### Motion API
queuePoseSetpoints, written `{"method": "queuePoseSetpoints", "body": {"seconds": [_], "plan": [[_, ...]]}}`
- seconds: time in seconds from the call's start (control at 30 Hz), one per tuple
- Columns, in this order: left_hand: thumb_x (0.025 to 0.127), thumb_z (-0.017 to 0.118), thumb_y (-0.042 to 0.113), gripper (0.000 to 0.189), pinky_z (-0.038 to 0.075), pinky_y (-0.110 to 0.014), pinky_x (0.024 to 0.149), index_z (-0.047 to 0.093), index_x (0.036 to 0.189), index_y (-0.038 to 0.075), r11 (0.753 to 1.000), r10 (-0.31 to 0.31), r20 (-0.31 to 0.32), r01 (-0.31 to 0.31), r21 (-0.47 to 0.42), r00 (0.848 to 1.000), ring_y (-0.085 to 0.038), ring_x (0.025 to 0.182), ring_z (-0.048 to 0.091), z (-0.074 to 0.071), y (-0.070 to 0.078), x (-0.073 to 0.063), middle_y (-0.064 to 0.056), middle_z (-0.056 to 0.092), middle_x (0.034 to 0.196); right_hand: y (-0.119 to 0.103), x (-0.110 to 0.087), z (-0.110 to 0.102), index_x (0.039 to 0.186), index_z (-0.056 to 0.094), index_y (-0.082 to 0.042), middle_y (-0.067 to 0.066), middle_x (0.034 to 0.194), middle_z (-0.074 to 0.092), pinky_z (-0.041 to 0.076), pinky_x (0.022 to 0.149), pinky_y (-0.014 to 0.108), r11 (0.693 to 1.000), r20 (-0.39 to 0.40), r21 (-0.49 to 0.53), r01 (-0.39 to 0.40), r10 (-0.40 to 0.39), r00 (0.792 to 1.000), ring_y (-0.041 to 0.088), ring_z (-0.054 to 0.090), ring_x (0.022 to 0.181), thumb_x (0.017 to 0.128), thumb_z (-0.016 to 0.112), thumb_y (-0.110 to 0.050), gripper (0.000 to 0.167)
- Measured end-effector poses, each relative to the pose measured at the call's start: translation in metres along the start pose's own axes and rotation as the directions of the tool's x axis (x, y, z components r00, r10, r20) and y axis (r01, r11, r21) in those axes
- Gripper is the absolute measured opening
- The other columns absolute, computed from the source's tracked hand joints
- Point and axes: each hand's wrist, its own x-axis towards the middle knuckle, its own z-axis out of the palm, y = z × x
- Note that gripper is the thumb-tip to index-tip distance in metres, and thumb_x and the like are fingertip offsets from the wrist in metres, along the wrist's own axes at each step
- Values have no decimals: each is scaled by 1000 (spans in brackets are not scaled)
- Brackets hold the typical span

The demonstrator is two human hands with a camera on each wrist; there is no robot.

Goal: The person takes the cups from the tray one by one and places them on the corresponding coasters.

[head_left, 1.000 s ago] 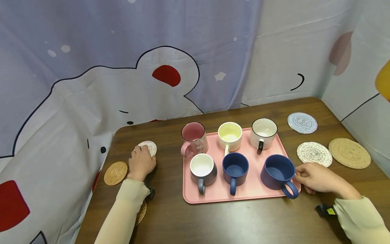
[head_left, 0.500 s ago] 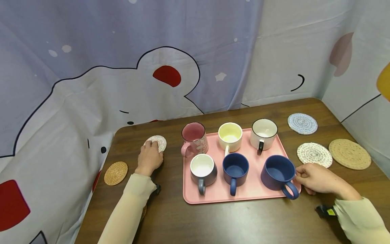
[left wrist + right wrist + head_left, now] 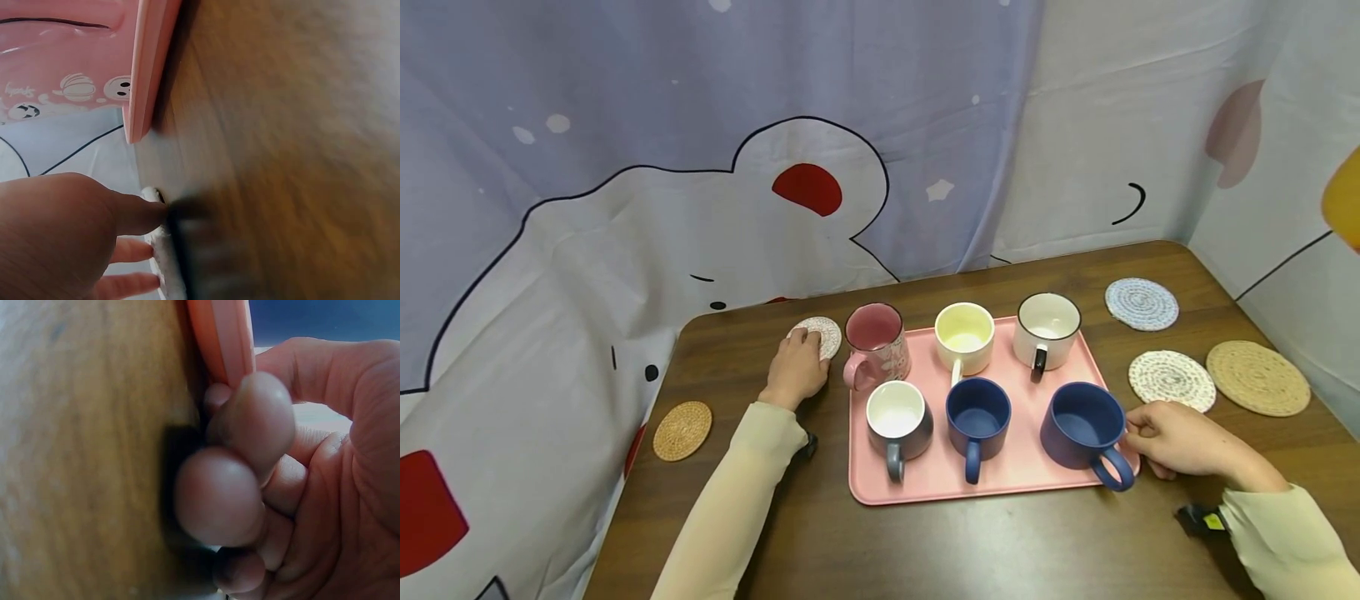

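Observation:
My left hand (image 3: 796, 369) holds a pale woven coaster (image 3: 829, 333) by its near side, just left of the pink mug (image 3: 876, 346). In the left wrist view, the thumb and fingertips are at the coaster's edge, close over the wood, with a dark shadow beneath. On the right, my right hand (image 3: 1180, 437) grips the near right corner of the pink tray (image 3: 1015, 471), fingers curled at its rim. Beside that hand stands a large blue mug (image 3: 1082, 425). A smaller blue mug (image 3: 977, 421), grey mug (image 3: 898, 425), cream mug (image 3: 965, 340) and white mug (image 3: 1047, 332) share the tray.
A tan woven coaster (image 3: 682, 431) lies at the table's left. Toward the right edge lie a light blue coaster (image 3: 1142, 303), a speckled white coaster (image 3: 1172, 380) and a bigger straw mat (image 3: 1258, 377). A printed curtain (image 3: 700, 233) hangs behind the table (image 3: 940, 550).
My left hand has moved right and slightly away from me, bringing the pale coaster near the pink mug. The right hand and tray stay in place.

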Motion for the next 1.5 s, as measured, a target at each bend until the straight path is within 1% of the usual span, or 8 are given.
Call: {"method": "queuePoseSetpoints", "body": {"seconds": [0.23,0.5,0.67,0.8,1.07,1.3,1.5], "plan": [[97,64,22,52,46,-65,107,54,144,3,1000,7,8,-7,-22,1000,-50,137,48,1,7,13,-24,47,153,-1,-1,0,74,59,-21,-15,45,52,40,50,22,1000,-8,-4,3,-3,1000,1,51,38,100,63,-17,27],[96,66,26,55,49,-66,103,54,146,6,999,20,2,-20,-26,1000,-49,135,50,3,15,19,-22,48,153,-1,1,-1,74,59,-20,-15,45,52,40,51,22,1000,1,-11,-4,4,1000,2,52,39,100,63,-18,27],[96,67,28,54,50,-65,102,55,145,9,999,38,-9,-38,-23,999,-48,134,51,4,19,20,-21,50,153,-2,2,-1,76,61,-21,-15,46,52,40,51,22,1000,5,-14,6,-6,1000,1,51,39,101,64,-19,25],[96,68,28,54,50,-64,102,55,145,9,998,64,-16,-65,-26,998,-47,134,52,4,21,20,-19,50,152,-3,2,-1,76,62,-20,-15,46,52,40,50,22,1000,6,-18,20,-19,1000,1,50,40,100,64,-19,24],[98,67,28,57,47,-61,109,52,148,6,995,97,7,-97,-1,995,-44,141,48,5,19,20,-18,47,158,-2,3,-2,75,61,-20,-14,46,53,40,50,23,1000,10,-13,-5,6,1000,2,51,40,99,64,-18,25],[96,69,25,55,46,-59,111,55,145,5,990,139,-30,-140,-13,990,-44,140,50,8,19,21,-18,51,155,-1,0,1,74,59,-19,-15,47,52,41,49,22,1000,2,5,0,0,1000,1,51,40,100,64,-18,26],[96,69,27,56,46,-61,110,55,145,5,988,153,-31,-154,-22,988,-44,140,50,9,17,20,-18,51,155,0,-1,1,76,60,-19,-13,47,53,40,49,22,1000,3,1,-1,1,1000,1,51,40,101,63,-18,25]]}}
